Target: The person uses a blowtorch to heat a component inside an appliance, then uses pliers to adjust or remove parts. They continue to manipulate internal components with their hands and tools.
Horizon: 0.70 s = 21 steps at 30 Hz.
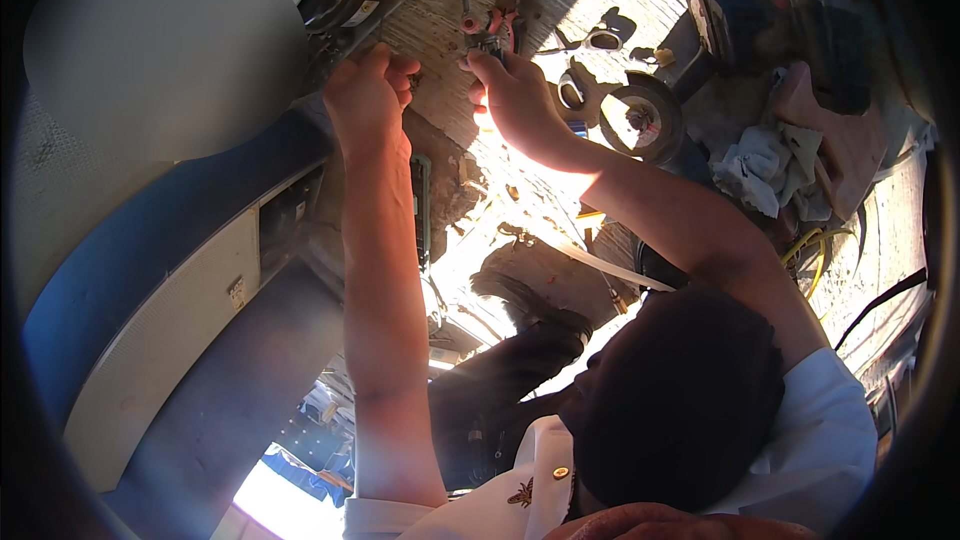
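— Wearer's hands?
— State cannot be told; only cropped skin (640, 525) at the lower edge.
— Co-worker's?
— Left hand (368, 95): fingers curled together, contents hidden. Right hand (510, 100): thumb and fingers drawn in, fingertips at red-handled pliers (510, 22); grip unclear.
— Outward?
— Black ring (668, 135), right; crumpled white cloth (750, 165), farther right.

At the lower edge of the frame, right of the centre, a bare hand (665, 524) shows only in part, curved and cut by the border; whether left or right cannot be told.
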Each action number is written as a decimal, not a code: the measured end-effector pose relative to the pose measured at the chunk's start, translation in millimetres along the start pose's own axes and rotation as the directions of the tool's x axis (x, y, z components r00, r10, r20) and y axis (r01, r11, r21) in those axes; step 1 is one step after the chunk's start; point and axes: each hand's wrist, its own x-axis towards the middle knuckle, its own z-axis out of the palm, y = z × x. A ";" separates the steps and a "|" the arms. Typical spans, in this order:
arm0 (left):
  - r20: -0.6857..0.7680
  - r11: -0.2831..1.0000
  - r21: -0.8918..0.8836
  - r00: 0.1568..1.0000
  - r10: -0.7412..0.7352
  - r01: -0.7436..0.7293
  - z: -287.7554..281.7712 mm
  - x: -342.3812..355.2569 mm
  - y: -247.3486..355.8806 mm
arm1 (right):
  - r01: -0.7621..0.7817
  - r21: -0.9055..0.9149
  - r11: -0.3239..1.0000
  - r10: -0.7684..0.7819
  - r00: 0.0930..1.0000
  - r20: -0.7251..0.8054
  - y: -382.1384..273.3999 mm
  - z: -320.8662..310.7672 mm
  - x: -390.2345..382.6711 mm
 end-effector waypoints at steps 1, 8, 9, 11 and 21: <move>0.002 1.000 -0.003 1.000 0.005 -0.005 0.2 -0.9 0.3 | -0.009 -0.007 1.000 0.009 1.000 -0.001 -2.3 0.3 -1.7; -0.004 1.000 -0.013 1.000 -0.009 0.009 -1.1 0.2 -2.2 | 0.005 -0.012 1.000 -0.005 1.000 -0.006 -0.6 0.5 -0.4; 0.005 1.000 -0.021 1.000 -0.008 0.009 -1.4 0.8 -3.1 | 0.013 0.016 1.000 -0.013 1.000 -0.011 0.6 0.9 0.4; 0.010 1.000 -0.029 1.000 -0.008 0.008 -1.4 1.5 -3.5 | 0.027 0.073 0.997 -0.026 0.999 -0.022 3.0 3.4 1.7; -0.016 0.999 -0.039 0.999 0.029 -0.030 -1.0 1.4 -3.7 | -0.011 0.011 1.000 0.011 1.000 -0.017 3.0 -0.1 0.1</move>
